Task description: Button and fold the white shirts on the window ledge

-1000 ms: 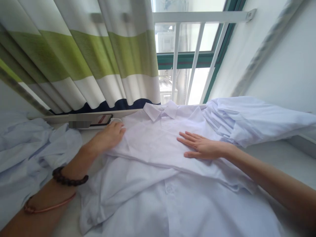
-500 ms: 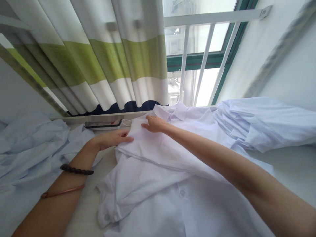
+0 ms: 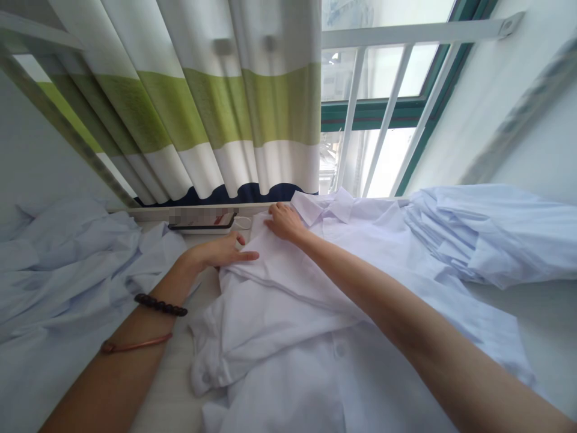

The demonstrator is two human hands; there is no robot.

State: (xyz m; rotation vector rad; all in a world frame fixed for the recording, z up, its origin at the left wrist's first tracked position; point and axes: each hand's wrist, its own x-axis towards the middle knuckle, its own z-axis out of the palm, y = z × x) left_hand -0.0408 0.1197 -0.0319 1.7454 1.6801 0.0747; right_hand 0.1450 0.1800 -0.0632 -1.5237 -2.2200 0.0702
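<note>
A white button-up shirt lies spread in front of me, its collar toward the window and one side folded inward across the front. My right hand rests on the shirt beside the collar, fingers bent over the cloth and thumb apart from them. At the shirt's left folded edge is my left hand, thumb stretched out over the fabric and index finger raised away from it. The other fingers of that hand are partly hidden. A cuff with buttons sits at the lower left.
Folded white shirts are stacked on the right, and rumpled white clothes lie on the left. By the far ledge is a dark-edged device with a white cable. White railing and a striped curtain stand behind.
My left thumb and index finger have parted at the shirt's edge. My right fingers have spread lower onto the cloth near the collar. The whole view has shifted slightly.
</note>
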